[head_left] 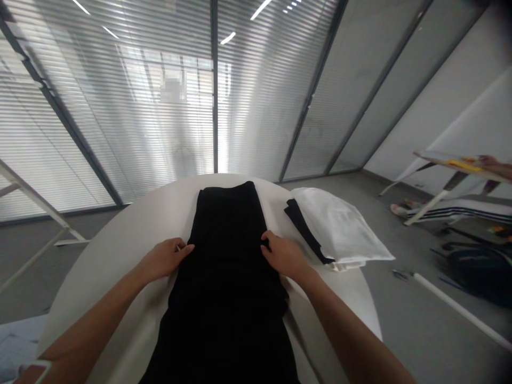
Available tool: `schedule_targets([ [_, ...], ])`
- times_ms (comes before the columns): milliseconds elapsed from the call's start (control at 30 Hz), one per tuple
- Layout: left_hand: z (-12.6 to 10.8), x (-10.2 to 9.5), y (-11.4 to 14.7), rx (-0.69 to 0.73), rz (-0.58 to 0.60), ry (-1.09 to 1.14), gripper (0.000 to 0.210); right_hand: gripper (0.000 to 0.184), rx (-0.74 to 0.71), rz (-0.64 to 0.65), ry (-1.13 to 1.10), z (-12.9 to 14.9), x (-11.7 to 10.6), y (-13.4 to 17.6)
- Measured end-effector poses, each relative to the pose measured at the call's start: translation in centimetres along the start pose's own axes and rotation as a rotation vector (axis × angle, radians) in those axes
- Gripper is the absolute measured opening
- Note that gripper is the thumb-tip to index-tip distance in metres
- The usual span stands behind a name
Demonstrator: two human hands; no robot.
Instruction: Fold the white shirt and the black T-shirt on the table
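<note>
A long black garment [228, 266] lies lengthwise over the round white table [132, 224], its near end running out of the bottom of the view. It could be a pair of trousers, but the dark cloth shows few details. My left hand [170, 257] pinches its left edge between thumb and fingers. Opposite, my right hand [282, 255] grips the right edge at about the same height. Past my right hand, a white cloth or garment [340, 224] lies folded at the table's right side, with a folded black cloth [306, 232] partly under it.
A glass partition with blinds [172, 106] stands behind the table. To the right is a wooden-topped table [460, 162] with another person's hand [490, 160] at it. A white pole [456, 306] lies on the floor. White metal legs [40, 202] stand at left.
</note>
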State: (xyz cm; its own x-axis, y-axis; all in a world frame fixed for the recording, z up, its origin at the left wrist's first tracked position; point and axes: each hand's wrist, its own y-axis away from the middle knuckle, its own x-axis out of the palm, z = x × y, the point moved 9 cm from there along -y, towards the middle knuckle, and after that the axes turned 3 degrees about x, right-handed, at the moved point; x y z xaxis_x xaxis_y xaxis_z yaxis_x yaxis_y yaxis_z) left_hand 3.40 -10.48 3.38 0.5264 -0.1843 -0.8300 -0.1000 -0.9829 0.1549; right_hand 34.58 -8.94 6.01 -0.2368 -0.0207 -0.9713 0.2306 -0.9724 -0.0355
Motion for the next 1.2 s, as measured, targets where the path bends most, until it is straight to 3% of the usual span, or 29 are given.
schedule_targets([
  [100,-0.2,0.3,-0.2,0.067,0.009,-0.062,0.039,0.021,-0.09,0.087,-0.058,0.3,0.4,0.1],
  [200,0.3,1.6,0.5,0.036,0.23,0.018,0.043,0.019,-0.124,0.204,-0.104,0.4,0.9,0.3],
  [267,0.5,1.9,0.9,-0.021,0.286,0.089,0.047,0.019,-0.078,0.155,-0.082,0.0,0.5,0.1],
  [367,0.3,0.8,0.4,-0.045,0.122,0.078,0.05,0.025,0.006,0.014,-0.02,-0.5,-0.5,-0.1],
  [433,-0.1,0.1,0.1,-0.01,0.016,0.007,0.048,0.025,-0.014,0.023,-0.019,-0.2,-0.3,-0.1],
  [500,0.0,0.4,0.0,0.014,0.045,-0.006,0.045,0.023,-0.053,0.104,-0.049,0.2,0.3,0.0],
  [600,0.4,1.7,0.6,0.033,0.252,0.065,0.047,0.018,-0.061,0.267,-0.098,0.4,1.2,0.4],
  [667,0.6,1.8,1.0,0.019,0.305,0.1,0.051,0.018,-0.036,0.269,-0.089,0.4,1.1,0.4],
  [800,0.5,0.8,0.5,-0.022,0.121,0.117,0.052,0.027,0.016,0.081,0.002,0.2,-0.1,0.1],
  [867,0.2,0.8,0.2,-0.002,0.066,0.09,0.049,0.026,0.001,0.072,0.019,0.3,0.1,0.1],
  [967,0.8,1.8,0.2,-0.026,0.17,0.111,0.048,0.026,-0.051,0.118,-0.023,0.4,0.4,0.1],
  [1133,0.5,2.0,1.5,0.04,0.4,0.137,0.05,0.023,-0.101,0.353,-0.201,0.8,1.4,0.8],
  [1200,0.6,1.9,1.9,0.017,0.428,0.132,0.052,0.021,-0.08,0.33,-0.199,0.7,1.2,0.8],
])
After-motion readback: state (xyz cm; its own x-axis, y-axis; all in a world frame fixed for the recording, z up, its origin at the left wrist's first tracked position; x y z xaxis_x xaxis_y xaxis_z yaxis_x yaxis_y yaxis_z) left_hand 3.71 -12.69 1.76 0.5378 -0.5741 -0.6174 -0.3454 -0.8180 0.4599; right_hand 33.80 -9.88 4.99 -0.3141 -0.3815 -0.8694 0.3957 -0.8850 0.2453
